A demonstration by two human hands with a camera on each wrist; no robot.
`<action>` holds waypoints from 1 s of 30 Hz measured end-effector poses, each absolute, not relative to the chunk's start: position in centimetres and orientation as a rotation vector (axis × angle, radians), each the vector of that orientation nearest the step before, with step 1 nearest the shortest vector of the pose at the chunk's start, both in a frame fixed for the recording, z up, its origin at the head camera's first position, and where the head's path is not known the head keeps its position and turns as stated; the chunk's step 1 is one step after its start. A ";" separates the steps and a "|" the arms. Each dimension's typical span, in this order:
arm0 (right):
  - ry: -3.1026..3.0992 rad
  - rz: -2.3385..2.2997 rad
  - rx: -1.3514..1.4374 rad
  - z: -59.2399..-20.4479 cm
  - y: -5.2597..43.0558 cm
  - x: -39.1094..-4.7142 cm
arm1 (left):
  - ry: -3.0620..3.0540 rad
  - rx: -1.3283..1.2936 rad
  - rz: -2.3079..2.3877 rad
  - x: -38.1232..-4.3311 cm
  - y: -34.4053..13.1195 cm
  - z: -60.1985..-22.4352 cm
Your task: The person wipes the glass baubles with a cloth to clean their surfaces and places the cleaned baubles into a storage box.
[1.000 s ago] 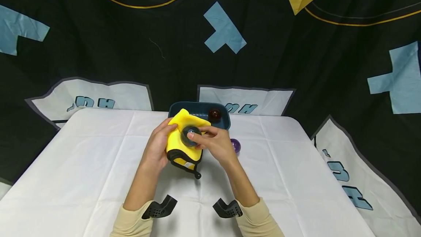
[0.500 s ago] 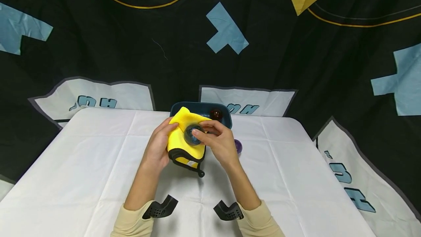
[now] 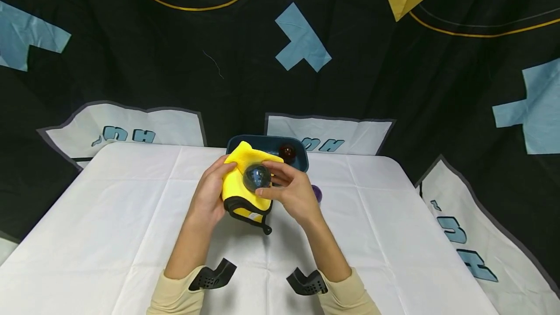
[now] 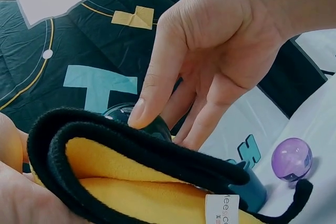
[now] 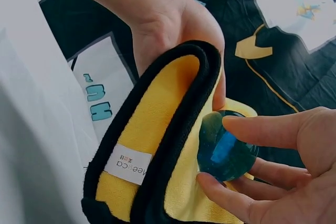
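My left hand (image 3: 209,193) grips a folded yellow cloth (image 3: 234,188) with a black edge, a small loop and a white label (image 5: 128,163). Against the cloth's face lies a dark see-through ball (image 3: 256,177), bluish in the right wrist view. My right hand (image 3: 297,193) holds that ball between thumb and fingers, the thumb at its near lower side in the head view. Cloth and ball are raised above the table. In the left wrist view the folded cloth covers most of the ball.
A dark blue tray (image 3: 302,162) stands at the table's far edge with a brown-red ball (image 3: 287,152) inside. A purple see-through ball (image 4: 292,159) rests on the white tablecloth (image 3: 109,237), partly behind my right hand in the head view. A black printed backdrop (image 3: 175,62) hangs behind.
My right thumb has slid from the ball's front down to its lower edge, so more of the ball shows. My left hand keeps its grip on the cloth.
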State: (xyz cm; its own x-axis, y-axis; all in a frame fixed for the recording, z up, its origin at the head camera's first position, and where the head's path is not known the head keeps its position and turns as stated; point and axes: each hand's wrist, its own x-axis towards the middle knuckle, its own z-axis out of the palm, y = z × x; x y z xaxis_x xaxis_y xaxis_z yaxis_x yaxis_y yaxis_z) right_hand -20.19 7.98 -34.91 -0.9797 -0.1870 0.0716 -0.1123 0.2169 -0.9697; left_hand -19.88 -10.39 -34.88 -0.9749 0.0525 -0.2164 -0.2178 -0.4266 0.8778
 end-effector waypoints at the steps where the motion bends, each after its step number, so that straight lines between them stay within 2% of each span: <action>1: 2.403 -1.909 -0.289 -35.0 8.0 -20.2 | 1.587 -0.235 2.511 -19.9 -10.4 -34.9; 18: 2.333 -1.891 -0.114 -35.3 8.8 -20.6 | 1.663 -0.260 2.478 -19.6 -9.8 -34.8; 30: 2.297 -1.815 -0.163 -35.4 9.3 -21.3 | 1.602 -0.173 2.497 -19.5 -9.7 -35.0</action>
State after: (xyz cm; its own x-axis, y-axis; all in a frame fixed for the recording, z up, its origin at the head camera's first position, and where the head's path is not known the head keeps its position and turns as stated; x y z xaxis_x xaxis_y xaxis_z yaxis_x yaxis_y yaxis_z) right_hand -21.27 9.27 -35.43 -0.9721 -0.2147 -0.0949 0.0428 0.2356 -0.9709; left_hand -19.49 -9.70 -34.99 -0.9789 0.0796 -0.1882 -0.2042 -0.4085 0.8896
